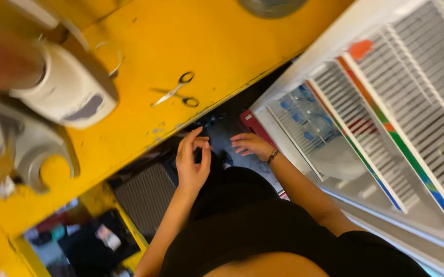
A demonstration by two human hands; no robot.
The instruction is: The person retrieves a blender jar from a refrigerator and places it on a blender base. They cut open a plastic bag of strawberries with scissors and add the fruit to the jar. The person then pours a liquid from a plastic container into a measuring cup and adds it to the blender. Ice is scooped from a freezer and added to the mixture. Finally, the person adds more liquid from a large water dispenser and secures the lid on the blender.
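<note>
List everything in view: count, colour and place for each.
counter: one, yellow, upper left, running to the middle
scissors: one pair, metal with dark handles, lying on the counter
appliance: one, white, on the counter at left, blurred
fridge: one, white, door open, at right
shelves: several, white wire, inside the fridge
bottles: a few, clear with blue caps, on a fridge shelf; count unclear
speaker grille: one, dark, below the counter edge
bracelet: one, dark, on the right wrist
left hand: one, empty, raised beside the counter edge
right hand: one, empty, near the fridge's lower corner
</note>
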